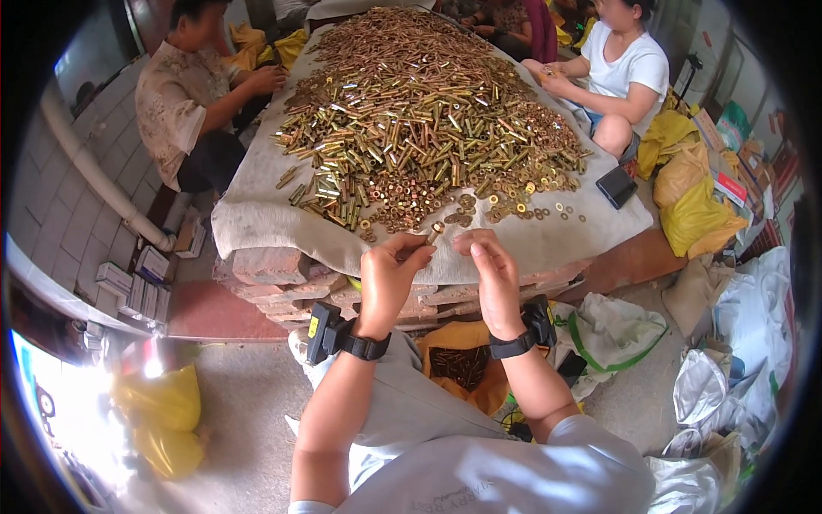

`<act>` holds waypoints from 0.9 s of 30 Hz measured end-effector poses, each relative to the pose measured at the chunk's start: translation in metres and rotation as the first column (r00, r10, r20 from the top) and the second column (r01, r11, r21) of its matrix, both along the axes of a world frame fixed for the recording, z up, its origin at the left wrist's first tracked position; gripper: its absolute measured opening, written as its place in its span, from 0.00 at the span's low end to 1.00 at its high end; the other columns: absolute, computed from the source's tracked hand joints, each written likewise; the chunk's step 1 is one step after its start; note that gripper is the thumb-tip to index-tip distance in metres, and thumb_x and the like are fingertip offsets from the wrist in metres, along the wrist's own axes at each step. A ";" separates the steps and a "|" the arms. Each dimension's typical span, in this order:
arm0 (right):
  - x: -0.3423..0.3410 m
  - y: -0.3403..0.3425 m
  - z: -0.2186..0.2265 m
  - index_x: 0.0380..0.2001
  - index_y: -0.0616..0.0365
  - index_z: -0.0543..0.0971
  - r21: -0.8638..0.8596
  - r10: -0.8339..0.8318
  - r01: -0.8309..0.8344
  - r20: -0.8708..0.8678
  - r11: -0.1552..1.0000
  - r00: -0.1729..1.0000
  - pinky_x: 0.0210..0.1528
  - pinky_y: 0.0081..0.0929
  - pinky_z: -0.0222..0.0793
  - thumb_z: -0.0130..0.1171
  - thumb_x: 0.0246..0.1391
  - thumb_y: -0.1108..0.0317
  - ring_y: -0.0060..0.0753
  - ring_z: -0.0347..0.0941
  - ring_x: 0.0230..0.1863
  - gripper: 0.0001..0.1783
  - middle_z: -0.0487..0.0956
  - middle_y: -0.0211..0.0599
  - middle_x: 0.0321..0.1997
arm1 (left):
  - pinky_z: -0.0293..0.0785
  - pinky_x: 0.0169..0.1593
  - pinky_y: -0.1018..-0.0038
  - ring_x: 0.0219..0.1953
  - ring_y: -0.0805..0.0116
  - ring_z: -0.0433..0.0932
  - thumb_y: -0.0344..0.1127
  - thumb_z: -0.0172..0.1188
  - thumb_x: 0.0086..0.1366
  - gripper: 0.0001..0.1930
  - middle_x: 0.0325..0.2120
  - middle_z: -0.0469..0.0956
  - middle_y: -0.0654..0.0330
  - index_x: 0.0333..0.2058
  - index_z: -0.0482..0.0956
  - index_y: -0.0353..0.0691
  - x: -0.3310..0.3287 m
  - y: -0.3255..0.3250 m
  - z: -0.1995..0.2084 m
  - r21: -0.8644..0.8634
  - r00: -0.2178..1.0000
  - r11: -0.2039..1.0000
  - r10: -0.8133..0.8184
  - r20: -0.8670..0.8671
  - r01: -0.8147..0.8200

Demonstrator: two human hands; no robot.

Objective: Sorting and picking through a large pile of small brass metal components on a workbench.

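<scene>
In the head view, the fingers of our left hand (387,278) close on a small gold-coloured metal fastener (437,229) above the near side of the cream cloth-covered tabletop (257,224). Our right hand (497,276) is just right, fingers curled; we cannot tell if they hold anything. Farther lies a heap of gold-coloured metal cylinders (402,128).

So the left hand (387,272) is pinching a small metal piece (437,228) over the table's (582,231) near edge, right hand (492,272) just beside it, fingers bent, can't tell if it's holding anything. Huge heap (402,103) of metal bits on the table, phone (616,186) by its near right corner, co-workers (634,77) seated along both its sides.
</scene>
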State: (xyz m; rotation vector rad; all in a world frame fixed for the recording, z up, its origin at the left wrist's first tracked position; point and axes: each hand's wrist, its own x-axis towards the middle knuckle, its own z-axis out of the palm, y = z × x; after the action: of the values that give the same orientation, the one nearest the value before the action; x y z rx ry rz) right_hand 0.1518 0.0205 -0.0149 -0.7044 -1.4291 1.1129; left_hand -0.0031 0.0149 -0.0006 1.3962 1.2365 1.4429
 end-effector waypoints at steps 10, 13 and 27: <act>0.007 -0.001 0.000 0.40 0.63 0.75 0.080 -0.110 0.103 0.079 0.991 0.991 0.51 0.19 0.60 0.48 0.59 0.71 0.23 0.66 0.47 0.10 0.72 0.31 0.42 | 0.72 0.29 0.77 0.24 0.71 0.78 0.31 0.64 0.53 0.09 0.23 0.80 0.55 0.32 0.79 0.33 0.001 -0.005 -0.003 0.054 0.981 0.999 0.011 -0.193 -0.001; 0.023 0.003 0.004 0.37 0.63 0.74 0.269 -0.184 0.091 0.346 0.959 0.920 0.45 0.20 0.63 0.50 0.56 0.73 0.26 0.68 0.40 0.07 0.72 0.33 0.36 | 0.73 0.31 0.70 0.27 0.58 0.79 0.31 0.63 0.51 0.08 0.25 0.79 0.53 0.30 0.80 0.36 0.004 -0.008 -0.002 0.076 0.945 0.994 -0.053 -0.324 0.082; 0.061 -0.026 -0.010 0.29 0.64 0.66 0.176 -0.118 0.014 0.594 0.984 0.796 0.32 0.25 0.61 0.50 0.56 0.69 0.31 0.61 0.26 0.09 0.65 0.38 0.25 | 0.71 0.34 0.64 0.30 0.52 0.76 0.29 0.61 0.49 0.07 0.26 0.77 0.53 0.29 0.78 0.37 0.020 -0.023 0.001 0.077 0.818 0.947 -0.226 -0.528 0.311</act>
State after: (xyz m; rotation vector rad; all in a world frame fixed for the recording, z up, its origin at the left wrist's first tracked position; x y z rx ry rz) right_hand 0.2126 -0.0059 -0.0245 -1.0422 -1.9925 0.7208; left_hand 0.0166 -0.0077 0.0001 2.0737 1.1841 1.0148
